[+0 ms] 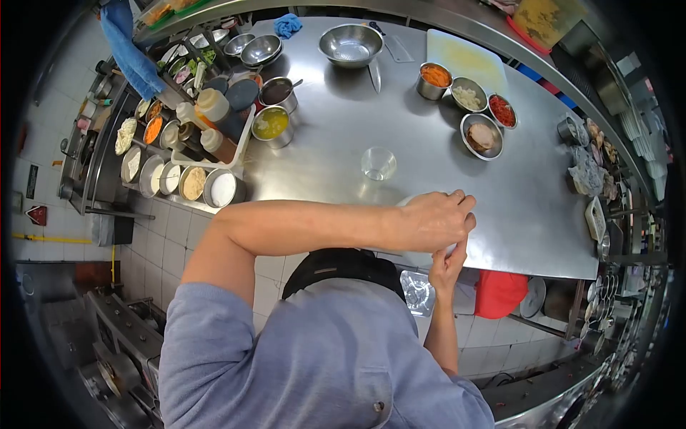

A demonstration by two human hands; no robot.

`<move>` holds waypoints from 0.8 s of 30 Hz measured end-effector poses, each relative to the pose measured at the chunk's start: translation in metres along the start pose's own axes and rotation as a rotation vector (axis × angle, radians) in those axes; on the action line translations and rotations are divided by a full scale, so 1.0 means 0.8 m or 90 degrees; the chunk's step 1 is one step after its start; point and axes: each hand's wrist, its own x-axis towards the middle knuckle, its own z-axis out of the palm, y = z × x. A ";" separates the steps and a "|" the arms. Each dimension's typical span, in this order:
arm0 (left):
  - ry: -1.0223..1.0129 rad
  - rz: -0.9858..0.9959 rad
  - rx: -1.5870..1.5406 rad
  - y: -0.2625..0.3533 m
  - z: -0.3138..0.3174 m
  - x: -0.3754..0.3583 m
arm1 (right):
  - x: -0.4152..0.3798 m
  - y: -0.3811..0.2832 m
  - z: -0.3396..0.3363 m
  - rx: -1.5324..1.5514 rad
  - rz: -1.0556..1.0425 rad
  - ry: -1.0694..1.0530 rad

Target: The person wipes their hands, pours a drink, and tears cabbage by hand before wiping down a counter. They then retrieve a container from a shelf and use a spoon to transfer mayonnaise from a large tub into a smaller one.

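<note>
My left arm reaches across my body to the right, and my left hand is closed over the table's front edge with its fingers curled down. Just below it my right hand is closed too, its fingertips meeting the left hand's fingers. Whatever lies between the two hands is hidden by them. A whitish, partly see-through item shows behind my left wrist; its kind I cannot make out. Nearby, to the left of the hands, stands a clear cup on the steel table.
Metal bowls of shredded carrot, white pieces, red strips and meat stand right of centre. A knife lies below a large bowl. Squeeze bottles and a yellow liquid pot are left.
</note>
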 end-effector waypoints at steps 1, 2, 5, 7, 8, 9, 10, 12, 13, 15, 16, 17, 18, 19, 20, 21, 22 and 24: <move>-0.022 -0.020 0.027 -0.001 0.001 0.000 | 0.003 0.003 0.002 -0.009 -0.003 0.002; -0.043 -0.041 0.053 0.001 0.004 -0.001 | 0.005 0.004 0.001 -0.018 -0.006 0.003; -0.303 -0.160 -0.017 -0.003 -0.052 0.030 | 0.005 -0.016 0.009 -0.050 0.022 -0.010; -0.324 -0.192 -0.039 -0.005 -0.071 0.039 | 0.010 -0.023 0.019 -0.008 -0.037 0.023; -0.230 -0.172 -0.009 -0.004 -0.067 0.031 | 0.013 -0.023 0.020 0.006 -0.048 0.027; -0.137 -0.150 0.022 -0.005 -0.062 0.022 | 0.017 -0.023 0.021 0.021 -0.058 0.031; -0.126 -0.080 0.009 -0.009 -0.057 0.012 | 0.018 -0.020 0.019 0.029 -0.049 0.024; -0.103 0.058 -0.022 -0.016 -0.046 -0.003 | 0.019 -0.016 0.014 0.040 -0.026 0.008; -0.110 0.043 -0.029 -0.018 -0.043 -0.003 | 0.022 -0.017 0.012 0.058 -0.022 0.008; -0.124 0.009 -0.044 -0.023 -0.040 -0.004 | 0.029 -0.021 0.011 0.096 -0.013 0.003; -0.106 -0.018 -0.030 -0.026 -0.036 -0.004 | 0.034 -0.016 0.010 0.074 -0.025 0.002; -0.090 -0.046 -0.018 -0.030 -0.031 -0.004 | 0.040 -0.004 0.008 0.053 -0.035 0.000; -0.074 -0.075 -0.008 -0.031 -0.034 -0.005 | 0.044 -0.009 0.009 0.030 -0.042 -0.002; -0.051 -0.140 0.004 -0.034 -0.037 -0.007 | 0.049 -0.014 0.009 0.031 -0.045 -0.012; -0.027 -0.205 0.014 -0.041 -0.041 -0.007 | 0.058 -0.019 0.007 0.031 -0.046 -0.022; -0.005 -0.270 0.023 -0.048 -0.048 -0.006 | 0.069 -0.031 0.007 0.029 -0.045 -0.032; 0.064 -0.306 -0.005 -0.062 -0.057 -0.013 | 0.078 -0.034 0.007 0.017 -0.056 -0.049; 0.127 -0.392 -0.041 -0.084 -0.086 -0.039 | 0.095 -0.038 0.002 -0.012 -0.073 -0.084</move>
